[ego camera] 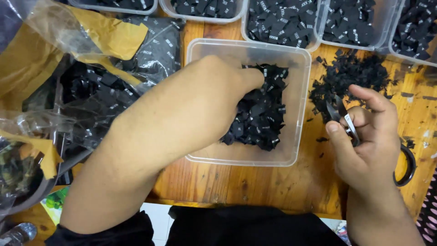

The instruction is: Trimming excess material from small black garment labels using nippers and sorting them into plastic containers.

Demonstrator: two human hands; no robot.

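Head view: my left hand (205, 98) digs, fingers curled, into the black labels (261, 109) in the clear tub (298, 91) on the desk (255, 182) — a careless pull could tip it — while my right hand (364, 136) pinches the scissors (348, 125), blades near my thumb.

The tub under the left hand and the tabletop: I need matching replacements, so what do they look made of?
Tub: seemingly clear, slightly frosted plastic; the wood shows through its walls. Tabletop: apparently varnished wood, with visible grain and an orange sheen.
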